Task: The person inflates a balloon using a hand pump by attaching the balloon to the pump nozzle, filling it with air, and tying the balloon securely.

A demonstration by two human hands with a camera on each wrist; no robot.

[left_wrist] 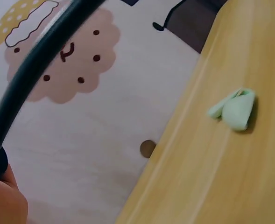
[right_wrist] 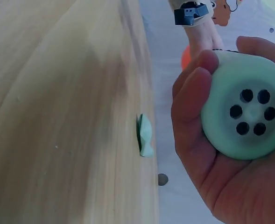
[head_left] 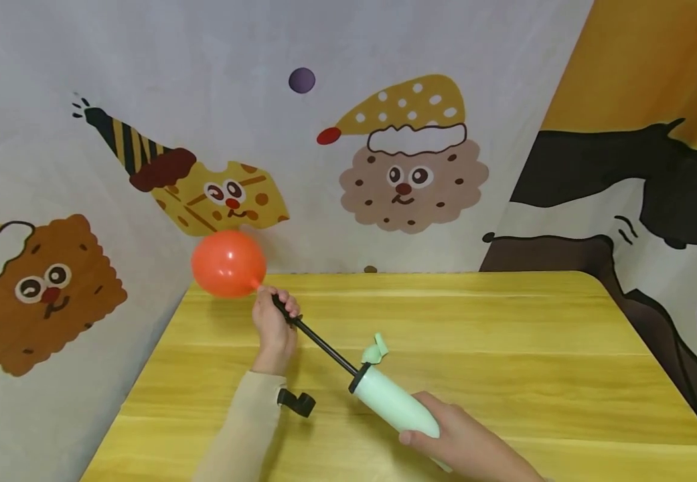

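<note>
A round orange-red balloon [head_left: 229,264], partly inflated, sits on the tip of a hand balloon pump [head_left: 396,402]. My left hand [head_left: 274,328] grips the black end of the pump beside the balloon's neck. From there a black rod [left_wrist: 37,70] runs down into the mint-green barrel. Around that barrel my right hand [head_left: 456,435] is wrapped, thumb on the near side. The barrel's round end [right_wrist: 251,112], pierced by several holes, faces the right wrist camera. A limp mint-green balloon [head_left: 375,349] lies on the table behind the pump.
The yellow wood-grain table [head_left: 505,335] extends under both hands. Behind it hangs a pale cloth [head_left: 324,40] printed with cartoon biscuits. A black camera mount [head_left: 297,403] sticks out from the left sleeve [head_left: 242,428].
</note>
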